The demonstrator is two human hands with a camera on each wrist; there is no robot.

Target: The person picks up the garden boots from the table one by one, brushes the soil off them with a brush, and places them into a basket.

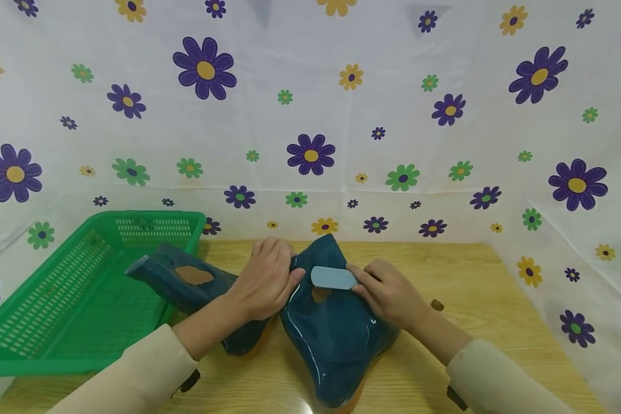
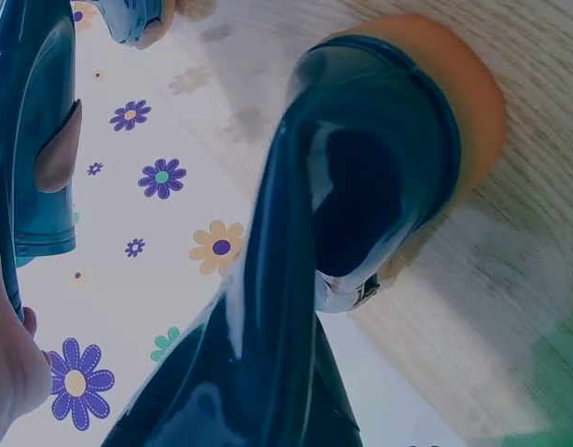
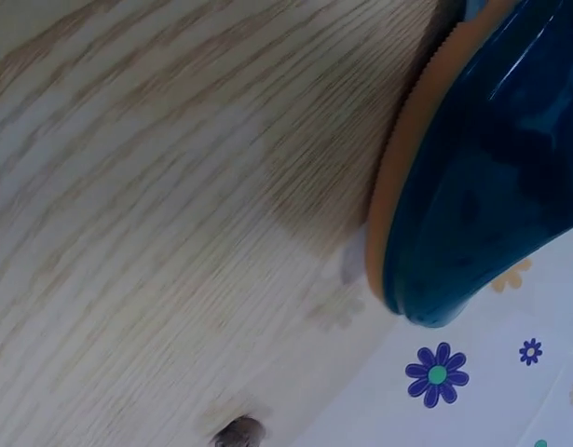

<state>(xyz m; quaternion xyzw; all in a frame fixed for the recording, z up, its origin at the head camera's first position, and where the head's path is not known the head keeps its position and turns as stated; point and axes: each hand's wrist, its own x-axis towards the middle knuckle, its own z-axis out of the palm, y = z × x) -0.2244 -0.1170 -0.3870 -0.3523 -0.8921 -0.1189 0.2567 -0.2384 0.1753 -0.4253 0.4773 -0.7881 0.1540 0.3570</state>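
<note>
A glossy dark teal rubber boot (image 1: 336, 339) with an orange sole lies toe toward me in the middle of the table. My left hand (image 1: 266, 282) grips the side of its shaft, thumb on top. In my right hand (image 1: 390, 293), thumb and fingers pinch a flat light-blue piece with rounded ends (image 1: 333, 278), held against the front of the shaft. A brown patch (image 1: 321, 295) shows just below that piece. Under my left forearm lies the second boot (image 1: 171, 287), its shaft leaning over the basket edge, with a larger brown patch (image 1: 194, 275) on it.
A green plastic basket (image 1: 98, 365) with perforated walls stands at the left. One small brown lump (image 1: 437, 305) lies on the wooden table (image 1: 476, 276), right of my right hand. A flower-print white sheet (image 1: 259, 126) hangs behind and along the sides.
</note>
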